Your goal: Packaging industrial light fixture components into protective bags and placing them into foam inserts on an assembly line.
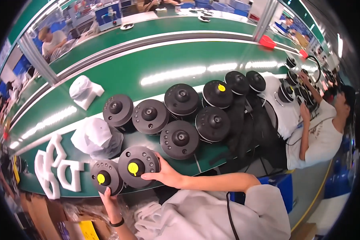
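My right hand (169,174) grips a round black camera (139,162) by its right edge. The thumb lies across the top near a yellow sticker on its central lens. My left hand (111,203) closes on the near edge of a second round black camera (105,170), which also has a yellow sticker. Its fingers are partly hidden below. The two cameras are side by side at the bench's near edge, their rims touching or almost so. Just beyond stand several similar cameras, among them one (180,139) with its lens uncovered and one (218,94) with a yellow sticker.
White foam frames (71,176) lie at the left, beside a white-wrapped bundle (95,138). Farther back on the green bench (120,72) sits another wrapped piece (84,91). A co-worker (317,132) handles similar devices at right. Cardboard boxes (44,214) stand below, left.
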The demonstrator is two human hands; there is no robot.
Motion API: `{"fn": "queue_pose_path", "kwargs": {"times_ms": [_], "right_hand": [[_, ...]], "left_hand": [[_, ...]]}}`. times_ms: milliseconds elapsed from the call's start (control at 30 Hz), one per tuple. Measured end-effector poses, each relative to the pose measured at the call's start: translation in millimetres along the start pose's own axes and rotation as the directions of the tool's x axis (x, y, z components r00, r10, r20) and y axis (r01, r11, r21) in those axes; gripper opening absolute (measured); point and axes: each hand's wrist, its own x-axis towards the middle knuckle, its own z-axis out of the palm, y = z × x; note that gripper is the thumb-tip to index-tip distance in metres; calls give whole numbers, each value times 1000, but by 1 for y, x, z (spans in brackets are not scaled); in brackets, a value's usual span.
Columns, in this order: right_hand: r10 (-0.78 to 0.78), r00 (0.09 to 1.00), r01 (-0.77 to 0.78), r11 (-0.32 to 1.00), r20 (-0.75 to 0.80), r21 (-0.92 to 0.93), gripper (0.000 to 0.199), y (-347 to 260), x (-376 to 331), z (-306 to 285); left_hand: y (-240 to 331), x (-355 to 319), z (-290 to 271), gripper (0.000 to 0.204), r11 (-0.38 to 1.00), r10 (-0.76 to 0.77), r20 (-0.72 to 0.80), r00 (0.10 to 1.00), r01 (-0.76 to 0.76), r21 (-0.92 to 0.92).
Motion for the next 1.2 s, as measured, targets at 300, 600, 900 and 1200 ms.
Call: {"fn": "queue_pose_path", "kwargs": {"times_ms": [300,600,900,1200], "right_hand": [[158,935,-99,976,-319,194,73,23,11,2],[491,871,-487,867,12,-103,56,-30,-64,21],[64,788,601,138,612,-788,83,-115,167,134],[633,736,419,-146,241,-896,138,-71,294,156]], "left_hand": [[-22,0,10,98,993,46,-54,998,-40,113],[-10,7,30,89,899,344,-34,938,-319,301],[88,134,0,81,871,117,-26,993,-90,482],[68,196,-12,79,892,-260,402,878,58,449]]}}
